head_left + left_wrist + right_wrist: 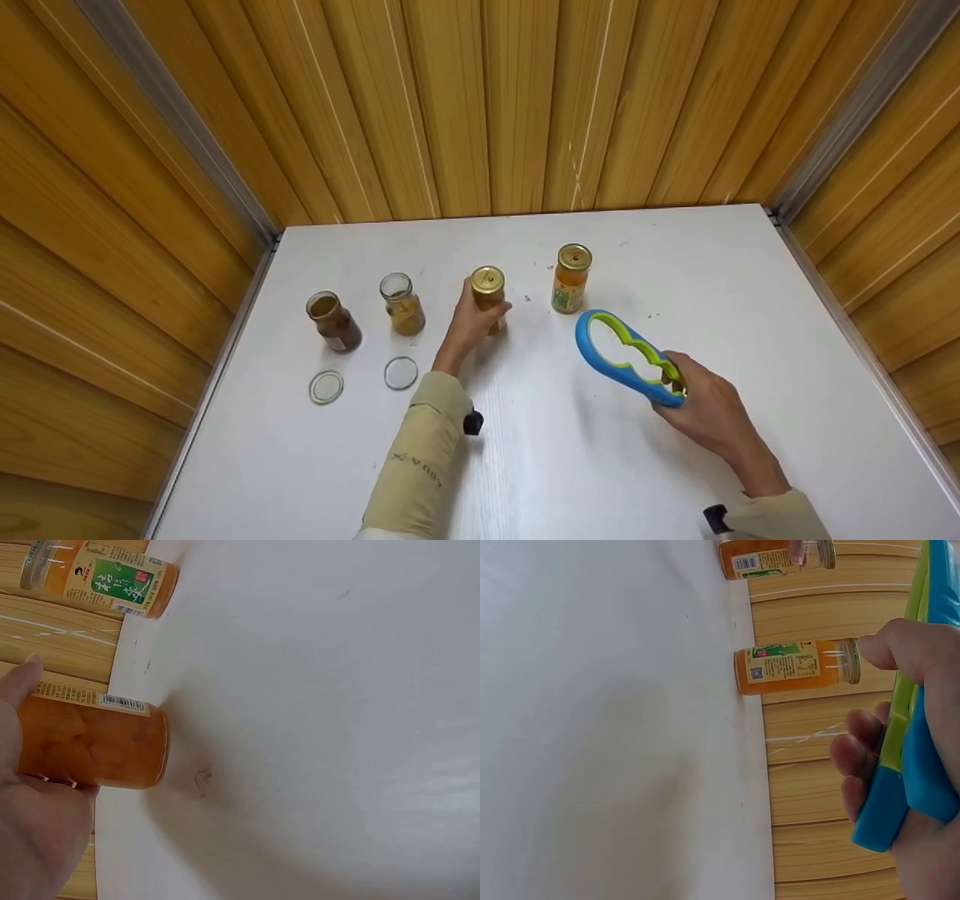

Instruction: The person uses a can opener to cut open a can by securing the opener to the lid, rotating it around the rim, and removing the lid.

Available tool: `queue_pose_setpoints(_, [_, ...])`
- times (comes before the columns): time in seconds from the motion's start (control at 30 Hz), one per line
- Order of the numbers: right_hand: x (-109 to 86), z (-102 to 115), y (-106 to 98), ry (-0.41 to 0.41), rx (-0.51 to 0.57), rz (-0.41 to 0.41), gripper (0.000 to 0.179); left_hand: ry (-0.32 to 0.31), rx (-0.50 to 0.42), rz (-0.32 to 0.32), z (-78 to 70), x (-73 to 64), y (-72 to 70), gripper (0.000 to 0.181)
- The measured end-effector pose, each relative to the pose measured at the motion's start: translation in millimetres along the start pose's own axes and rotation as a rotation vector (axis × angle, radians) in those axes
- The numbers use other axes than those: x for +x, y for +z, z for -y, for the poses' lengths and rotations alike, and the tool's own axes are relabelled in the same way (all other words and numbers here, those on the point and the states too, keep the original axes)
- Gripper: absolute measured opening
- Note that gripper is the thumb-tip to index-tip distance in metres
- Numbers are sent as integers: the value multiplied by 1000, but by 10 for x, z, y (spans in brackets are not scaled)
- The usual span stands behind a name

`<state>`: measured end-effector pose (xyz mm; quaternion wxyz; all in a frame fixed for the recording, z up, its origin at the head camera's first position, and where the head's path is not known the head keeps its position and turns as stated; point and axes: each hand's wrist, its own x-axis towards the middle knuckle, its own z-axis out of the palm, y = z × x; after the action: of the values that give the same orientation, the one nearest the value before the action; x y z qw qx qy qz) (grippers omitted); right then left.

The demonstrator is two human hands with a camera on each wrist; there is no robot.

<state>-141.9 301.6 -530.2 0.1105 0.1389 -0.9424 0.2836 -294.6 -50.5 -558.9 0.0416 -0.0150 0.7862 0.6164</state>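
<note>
**Left hand on a jar, right hand with the opener**

The left hand (471, 324) is wrapped around a jar (489, 296) with a gold lid. The jar stands up on the white bench (525, 450), near the middle of a row. In the left wrist view the fingers and thumb curl around the glass, and orange fruit shows inside.

The right hand (705, 409) holds a blue opener (626, 356) by its narrow end. The fingers are curled tight around it. The opener has a green inside edge and big wavy holes. Its wide end points toward the jars and looks lifted a little above the bench, though that is hard to tell from here.

Just to the right of the held jar stands a second jar (571, 277). It has a gold lid too, and a green label. No hand touches it.

To the left are two open jars. The nearer one, a clear jar (403, 304), has yellow-brown stuff in it. The farther one, a dark jar (334, 322), has brown stuff in it. In front of each lies a round lid, flat on the bench: one lid (401, 373) by the clear jar and another lid (326, 387) by the dark jar.

Wooden walls (480, 105) stand on three sides of the bench.
</note>
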Motion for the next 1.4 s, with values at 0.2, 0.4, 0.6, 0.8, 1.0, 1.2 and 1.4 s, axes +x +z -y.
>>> queue_pose_setpoints(0.2, [31, 51, 30, -39, -9, -27, 57, 20, 10, 52, 20, -146, -13, 82])
queue_pose_setpoints(0.4, [81, 109, 55, -70, -29, -43, 59, 29, 21, 82, 31, -290, 1, 79])
queue_pose_setpoints(0.6, [107, 172, 76, -48, -26, -12, 59, 28, 9, 109, 54, -439, 80, 77])
queue_pose_setpoints(0.8, [153, 238, 99, -42, -22, 1, 57, 27, 1, 156, 67, -604, 145, 77])
queue_pose_setpoints(1.0, [208, 314, 116, -65, -33, 1, 58, 48, 1, 208, 72, -758, 193, 76])
queue_pose_setpoints(1.2, [258, 392, 131, -69, -39, 20, 59, 69, -4, 252, 79, -893, 256, 73])
queue_pose_setpoints(1.4, [307, 464, 146, -108, -52, 33, 61, 113, -30, 281, 94, -1015, 328, 73])
